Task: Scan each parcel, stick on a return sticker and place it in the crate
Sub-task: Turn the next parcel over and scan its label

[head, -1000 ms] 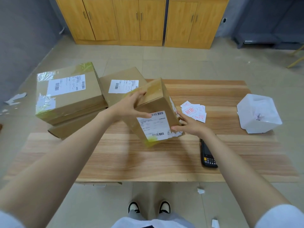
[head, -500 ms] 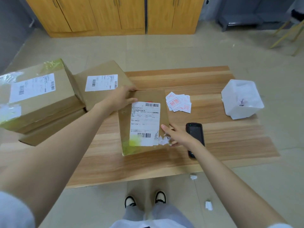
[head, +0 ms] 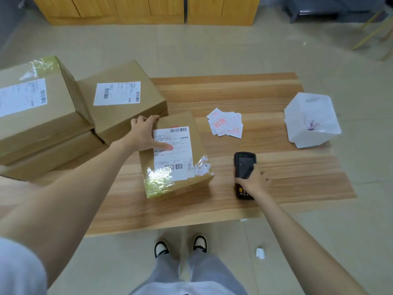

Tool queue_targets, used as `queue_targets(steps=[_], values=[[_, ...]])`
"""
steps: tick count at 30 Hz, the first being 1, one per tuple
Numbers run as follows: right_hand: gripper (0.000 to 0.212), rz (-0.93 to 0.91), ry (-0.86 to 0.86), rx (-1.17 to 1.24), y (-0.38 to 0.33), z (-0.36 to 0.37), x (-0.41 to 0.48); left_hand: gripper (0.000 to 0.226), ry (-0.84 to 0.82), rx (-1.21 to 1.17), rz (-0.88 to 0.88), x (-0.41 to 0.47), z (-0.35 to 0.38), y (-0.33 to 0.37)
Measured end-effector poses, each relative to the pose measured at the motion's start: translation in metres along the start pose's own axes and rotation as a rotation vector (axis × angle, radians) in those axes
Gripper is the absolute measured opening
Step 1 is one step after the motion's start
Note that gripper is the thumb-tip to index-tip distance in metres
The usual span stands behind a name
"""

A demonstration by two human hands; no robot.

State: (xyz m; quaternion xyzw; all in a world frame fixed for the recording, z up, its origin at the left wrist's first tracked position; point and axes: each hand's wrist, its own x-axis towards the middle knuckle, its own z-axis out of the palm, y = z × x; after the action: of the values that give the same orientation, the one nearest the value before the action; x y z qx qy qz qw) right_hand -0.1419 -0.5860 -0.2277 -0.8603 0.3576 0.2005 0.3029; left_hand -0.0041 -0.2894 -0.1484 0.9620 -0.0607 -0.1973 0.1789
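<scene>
from my head camera: i'm at the scanning step. the parcel (head: pixel 176 154) lies flat on the bench (head: pixel 276 133) in front of me, label (head: pixel 173 154) up, just in front of the other boxes (head: pixel 119 99) stacked to my left. my left hand (head: pixel 144 133) rests spread on its far left corner, thumb laid across the label, holding it down rather than gripping it. my right hand (head: pixel 253 180) is curled round the scanner (head: pixel 244 167), which lies on the bench to the right of the parcel, apart from it.

next, i think, i need to lift the scanner and aim it at one of the barcodes, top or bottom of the label, and keep my thumb clear of them.

the parcel is a small brown cardboard box. shiny yellowish tape wraps its near left corner and glares a bit beside the lower barcode, and torn white scraps cling near the right edge. the return stickers (head: pixel 225 124) lie in a loose pile beyond it. i can't see a crate.
</scene>
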Motion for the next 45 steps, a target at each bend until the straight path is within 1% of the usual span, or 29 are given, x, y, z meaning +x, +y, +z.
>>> queue_targets(steps=[1, 2, 4, 5, 6, 8, 9, 11, 15, 17, 22, 23, 25, 27, 30, 33, 36, 37, 41, 44, 45], values=[[0.082, 0.057, -0.049, -0.001, 0.013, 0.003, 0.010, 0.116, 0.002, 0.000, 0.000, 0.000, 0.001, 0.000], [0.086, 0.101, -0.108, 0.053, 0.021, 0.004, 0.017, 0.116, 0.006, -0.003, 0.003, 0.000, 0.002, -0.001], [0.101, 0.116, -0.135, 0.095, 0.033, 0.009, 0.033, 0.115, 0.015, -0.009, 0.013, 0.001, 0.002, -0.002], [0.104, 0.091, -0.134, 0.080, 0.034, 0.008, 0.038, 0.116, 0.018, -0.010, 0.017, 0.000, 0.002, -0.002], [0.099, 0.075, -0.145, 0.066, 0.034, 0.009, 0.044, 0.116, 0.023, -0.008, 0.023, 0.000, 0.002, -0.003], [0.075, 0.061, -0.167, 0.057, 0.027, 0.004, 0.042, 0.117, 0.029, -0.002, 0.030, -0.001, 0.003, -0.002], [0.067, 0.056, -0.162, 0.055, 0.027, 0.005, 0.042, 0.116, 0.034, 0.000, 0.031, -0.002, 0.003, -0.001], [0.059, 0.042, -0.135, 0.118, 0.024, 0.007, 0.032, 0.116, 0.043, -0.002, 0.035, -0.005, 0.003, 0.000], [0.051, -0.036, -0.099, 0.197, 0.019, 0.018, 0.014, 0.115, 0.093, -0.007, 0.059, -0.017, 0.003, 0.002], [0.046, -0.019, -0.121, 0.293, 0.015, 0.019, 0.010, 0.114, 0.127, -0.012, 0.068, -0.025, 0.003, 0.006], [0.053, 0.069, -0.311, 0.628, 0.010, 0.013, 0.006, 0.114, 0.162, -0.014, 0.084, -0.038, 0.005, 0.013], [0.050, 0.081, -0.344, 0.701, 0.008, 0.010, 0.004, 0.114, 0.168, -0.010, 0.084, -0.041, 0.005, 0.014], [0.035, 0.093, -0.413, 0.852, 0.003, 0.001, 0.000, 0.114, 0.188, -0.009, 0.086, -0.047, 0.006, 0.016], [0.028, 0.077, -0.469, 0.937, -0.002, -0.008, -0.007, 0.114, 0.208, -0.006, 0.092, -0.053, 0.007, 0.019], [0.035, -0.013, -0.523, 1.053, -0.008, -0.017, -0.020, 0.114, 0.233, -0.003, 0.082, -0.061, 0.010, 0.020], [0.032, -0.126, -0.547, 1.098, -0.017, -0.028, -0.044, 0.113, 0.267, 0.006, 0.095, -0.068, 0.012, 0.023], [0.046, -0.204, -0.613, 1.118, -0.019, -0.040, -0.076, 0.113, 0.298, 0.014, 0.105, -0.077, 0.013, 0.026], [0.047, -0.229, -0.646, 1.110, -0.018, -0.042, -0.089, 0.114, 0.311, 0.019, 0.108, -0.080, 0.014, 0.027], [0.042, -0.323, -0.824, 1.052, -0.013, -0.040, -0.141, 0.115, 0.348, 0.051, 0.116, -0.091, 0.017, 0.030], [0.033, -0.342, -0.860, 0.977, -0.008, -0.026, -0.175, 0.115, 0.379, 0.090, 0.123, -0.098, 0.019, 0.032], [0.034, -0.335, -0.856, 0.948, -0.005, -0.020, -0.183, 0.116, 0.396, 0.096, 0.126, -0.101, 0.021, 0.032]])
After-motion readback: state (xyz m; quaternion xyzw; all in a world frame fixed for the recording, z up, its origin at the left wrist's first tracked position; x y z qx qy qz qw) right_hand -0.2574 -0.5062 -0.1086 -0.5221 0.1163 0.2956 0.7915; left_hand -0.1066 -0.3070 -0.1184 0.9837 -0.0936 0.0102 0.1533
